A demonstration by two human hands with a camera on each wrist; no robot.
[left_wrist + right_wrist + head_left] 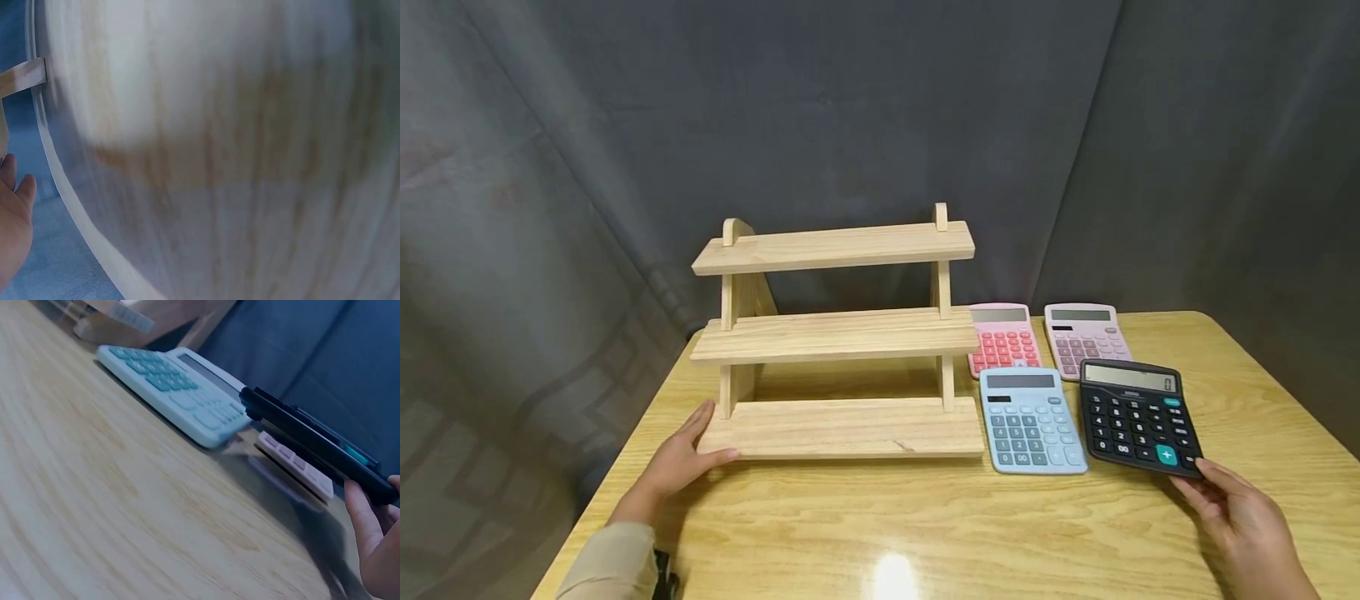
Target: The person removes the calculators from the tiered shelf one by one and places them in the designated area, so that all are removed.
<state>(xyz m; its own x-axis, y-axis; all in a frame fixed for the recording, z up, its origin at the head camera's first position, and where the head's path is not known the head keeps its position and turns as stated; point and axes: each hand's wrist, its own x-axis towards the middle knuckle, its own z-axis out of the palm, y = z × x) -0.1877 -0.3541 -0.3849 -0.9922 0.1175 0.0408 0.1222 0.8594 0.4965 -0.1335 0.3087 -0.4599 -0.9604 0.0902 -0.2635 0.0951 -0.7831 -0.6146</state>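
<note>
My right hand (1243,512) pinches the lower right corner of a black calculator (1138,417), thumb on top and fingers beneath. In the right wrist view the black calculator (312,434) is tilted, its near end raised off the table. At the far left, my left hand (681,458) touches the left end of a three-tier wooden display stand (842,429), thumb along the bottom shelf's front edge, fingers straight along its side. Pale wood fills most of the left wrist view, with part of the left hand (14,225) at the edge.
Right of the stand lies a light blue calculator (1033,425). Behind it are a pink calculator (1003,342), partly covered by the stand, and a lilac calculator (1082,337), overlapped by the black one. A grey curtain (880,108) hangs behind the wooden table (820,525).
</note>
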